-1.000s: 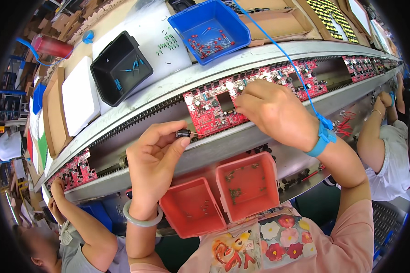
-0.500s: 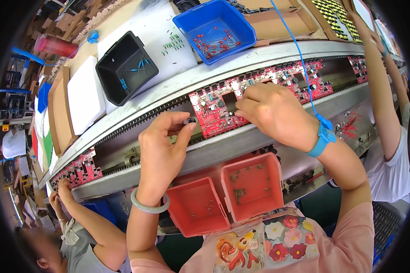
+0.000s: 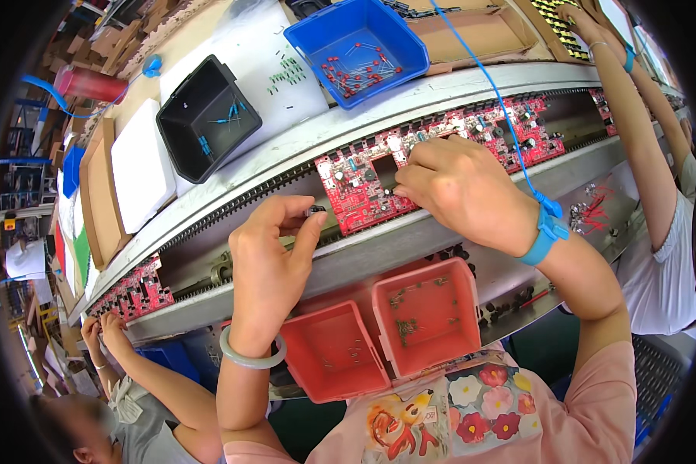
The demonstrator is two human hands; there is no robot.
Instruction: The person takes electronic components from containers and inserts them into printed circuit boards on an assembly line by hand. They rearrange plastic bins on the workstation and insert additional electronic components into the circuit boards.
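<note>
My left hand (image 3: 267, 259) pinches a small dark cylindrical component (image 3: 315, 209) between thumb and forefinger, just left of a red circuit board (image 3: 349, 203). On that board sit several small parts, and it rests in the rails of a metal track. My right hand (image 3: 468, 189) is bent over the board's right part, fingers closed and pointing down at its surface. Whatever its fingertips hold, if anything, is hidden. Around the right wrist is a blue strap (image 3: 545, 236) with a blue cord (image 3: 493, 85).
Two red bins (image 3: 429, 309) with small parts stand below the track (image 3: 278, 271). Beyond it are a black bin (image 3: 209, 116) with blue resistors and a blue bin (image 3: 359, 50) with red-headed parts. Co-workers' hands (image 3: 110, 329) are at the left board and far right.
The boards have slid slightly left along the track. My left hand has shifted a little left with the component, while my right hand stays over the board. The right co-worker's arm has moved left.
</note>
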